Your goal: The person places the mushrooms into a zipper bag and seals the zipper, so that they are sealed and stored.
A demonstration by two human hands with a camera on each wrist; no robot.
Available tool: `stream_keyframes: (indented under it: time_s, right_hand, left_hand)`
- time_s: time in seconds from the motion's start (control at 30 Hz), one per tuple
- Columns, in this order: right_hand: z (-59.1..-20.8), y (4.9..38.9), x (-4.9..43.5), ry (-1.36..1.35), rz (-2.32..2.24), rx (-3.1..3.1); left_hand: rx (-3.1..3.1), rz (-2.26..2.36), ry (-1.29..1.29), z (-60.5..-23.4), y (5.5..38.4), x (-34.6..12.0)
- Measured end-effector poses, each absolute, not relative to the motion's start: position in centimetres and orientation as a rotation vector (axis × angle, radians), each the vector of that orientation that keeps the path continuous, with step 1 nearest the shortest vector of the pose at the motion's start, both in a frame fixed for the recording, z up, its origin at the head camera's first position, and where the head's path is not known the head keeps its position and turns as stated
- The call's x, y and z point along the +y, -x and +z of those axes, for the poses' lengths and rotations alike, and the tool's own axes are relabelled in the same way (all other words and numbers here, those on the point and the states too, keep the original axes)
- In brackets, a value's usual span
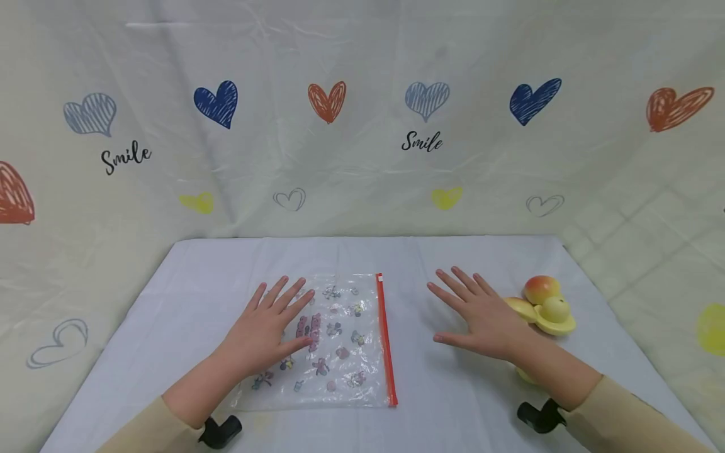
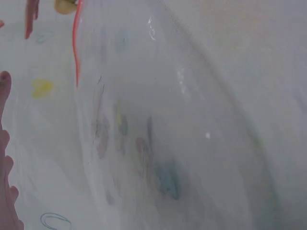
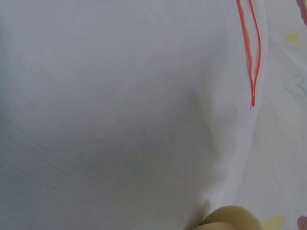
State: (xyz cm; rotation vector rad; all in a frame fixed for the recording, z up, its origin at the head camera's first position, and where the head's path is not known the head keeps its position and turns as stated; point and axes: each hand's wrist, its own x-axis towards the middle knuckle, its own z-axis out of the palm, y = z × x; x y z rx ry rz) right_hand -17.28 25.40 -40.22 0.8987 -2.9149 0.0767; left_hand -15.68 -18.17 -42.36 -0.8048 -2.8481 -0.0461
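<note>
A clear plastic zip bag [image 1: 340, 340] with small printed pictures and a red zip edge [image 1: 387, 340] lies flat on the white table. My left hand [image 1: 257, 336], fingers spread, is over the bag's left part and holds nothing. To the right of the bag my right hand [image 1: 484, 318] is spread in the same way, with nothing in it. Beside and partly behind the right hand sits a group of yellow fruit-like things: a red and yellow round one [image 1: 542, 289], a pale yellow ball [image 1: 555, 309] and a curved yellow one [image 1: 521, 308]. The right forearm hides part of the group.
White cloth covers the table [image 1: 419, 402]. Behind it hangs a pale curtain [image 1: 362, 170] printed with hearts and the word Smile. Black wrist mounts sit under both sleeves, one at the left wrist [image 1: 221, 432] and one at the right wrist [image 1: 540, 416].
</note>
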Motion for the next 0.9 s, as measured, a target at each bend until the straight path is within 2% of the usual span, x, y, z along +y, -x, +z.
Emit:
stream_keyframes:
  time_s: [0.33,0.9]
  right_hand:
    - [-40.6,17.6,24.6,-0.937,0.037,-2.931]
    - [-42.4,18.4,21.9,-1.153,0.012,-2.923]
  left_hand:
    - [-2.870,-0.044,0.807,-42.6,15.9,-18.0]
    - [-2.955,-0.158,0.920,-44.2,16.1,-16.0]
